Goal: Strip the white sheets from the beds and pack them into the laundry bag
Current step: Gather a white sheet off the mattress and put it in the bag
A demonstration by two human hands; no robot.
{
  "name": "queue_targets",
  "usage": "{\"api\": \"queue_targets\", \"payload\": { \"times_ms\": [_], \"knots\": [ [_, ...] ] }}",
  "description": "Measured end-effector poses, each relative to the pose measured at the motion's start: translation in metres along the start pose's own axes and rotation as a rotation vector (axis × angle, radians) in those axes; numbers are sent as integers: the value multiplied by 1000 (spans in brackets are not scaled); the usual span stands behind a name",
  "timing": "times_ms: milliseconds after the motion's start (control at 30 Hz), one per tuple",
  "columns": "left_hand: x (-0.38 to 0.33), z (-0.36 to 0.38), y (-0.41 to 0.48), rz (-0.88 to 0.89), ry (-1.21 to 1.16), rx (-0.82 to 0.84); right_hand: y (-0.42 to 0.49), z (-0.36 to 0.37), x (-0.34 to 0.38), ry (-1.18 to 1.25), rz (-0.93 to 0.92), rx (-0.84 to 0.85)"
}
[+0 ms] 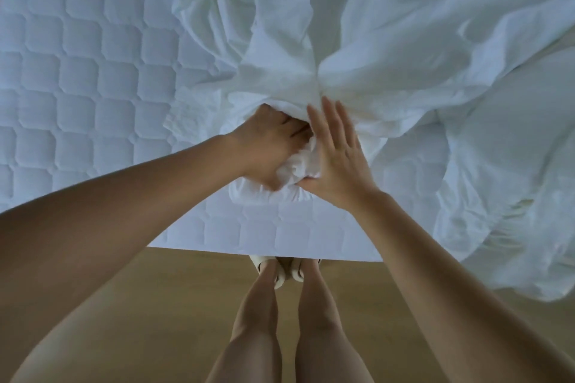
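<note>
On mattress (77, 71), left grip (267, 146) around bunched sheet (404, 56)

Across the bottom of the frame, warm brown wooden floor (174, 314). At bottom centre, two bare legs (258, 329) seen from above, side by side with a narrow gap between. Just above them, pale shoes (297, 274), only partly visible.

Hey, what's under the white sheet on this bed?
A quilted mattress, bare on the left and along the near edge. Whatever lies beneath the bunched sheet on the right is covered.
</note>
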State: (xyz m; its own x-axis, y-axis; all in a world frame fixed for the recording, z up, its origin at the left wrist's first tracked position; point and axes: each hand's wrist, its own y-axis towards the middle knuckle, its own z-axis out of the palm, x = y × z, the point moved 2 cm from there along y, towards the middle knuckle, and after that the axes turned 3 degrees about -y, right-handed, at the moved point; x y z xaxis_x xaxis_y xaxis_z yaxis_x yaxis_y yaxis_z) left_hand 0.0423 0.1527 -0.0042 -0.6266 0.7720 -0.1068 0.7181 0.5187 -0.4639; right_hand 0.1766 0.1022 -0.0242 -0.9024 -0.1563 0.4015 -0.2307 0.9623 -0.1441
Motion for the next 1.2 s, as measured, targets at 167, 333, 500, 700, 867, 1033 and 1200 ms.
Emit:
{"api": "queue_targets", "payload": {
  "times_ms": [167,333,500,700,867,1033,1200],
  "knots": [
    [14,13,-22,178,-122,-534,31,-5,2,-72,-58,243],
    [32,24,-28,-306,-300,93,27,-4,5,-58,9,264],
    [27,18,-3,-196,-240,148,29,-7,5,27,103,277],
    [34,14,8,-300,-563,114,-15,7,30,-281,-19,304],
    [27,15,2,-388,-1105,323,-18,-8,22,-365,-81,292],
    [6,20,7,-364,-1102,434,-13,-4,10,-431,-92,456],
    [-18,15,-12,-457,-560,21,22,-7,-6,-212,51,571]
  ]
}}
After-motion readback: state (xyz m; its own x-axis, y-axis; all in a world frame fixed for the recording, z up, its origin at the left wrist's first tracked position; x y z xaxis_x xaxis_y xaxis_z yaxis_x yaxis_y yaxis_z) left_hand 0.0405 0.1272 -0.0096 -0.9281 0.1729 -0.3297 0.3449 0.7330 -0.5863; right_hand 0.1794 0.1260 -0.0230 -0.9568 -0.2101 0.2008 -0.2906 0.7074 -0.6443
